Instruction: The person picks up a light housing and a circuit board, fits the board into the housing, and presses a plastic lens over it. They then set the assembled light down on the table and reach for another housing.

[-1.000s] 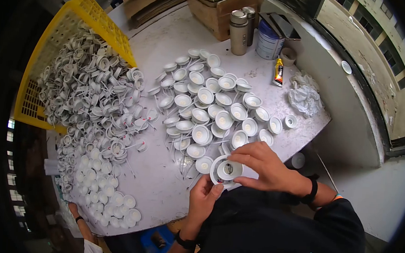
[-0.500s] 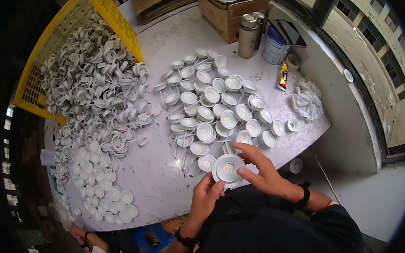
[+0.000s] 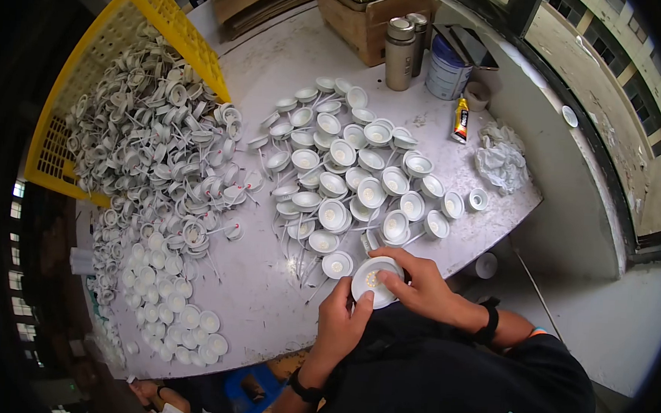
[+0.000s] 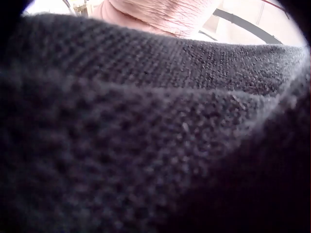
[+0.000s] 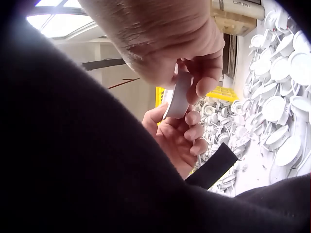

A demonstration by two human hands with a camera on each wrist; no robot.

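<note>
Grey bench [image 3: 264, 301] covered with loose white lamp parts [image 3: 348, 170]; yellow crate [image 3: 182, 38] at far left corner. Round white lamp [image 3: 373, 279] held just above near bench edge, close to body. Left hand [image 3: 342, 322] pinching lower rim, thumb on face; right hand [image 3: 420, 288] curled around right rim. Left wrist view blocked by dark fabric [image 4: 146, 145].

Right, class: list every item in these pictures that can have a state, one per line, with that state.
white lamp, held in both hands, LED face up.
left hand, grips the lamp's rim.
right hand, pinches the lamp's rim.
yellow crate, tipped on its side, parts spilling out.
steel flask, upright, capped.
cardboard box, open.
glue tube, lying flat.
</note>
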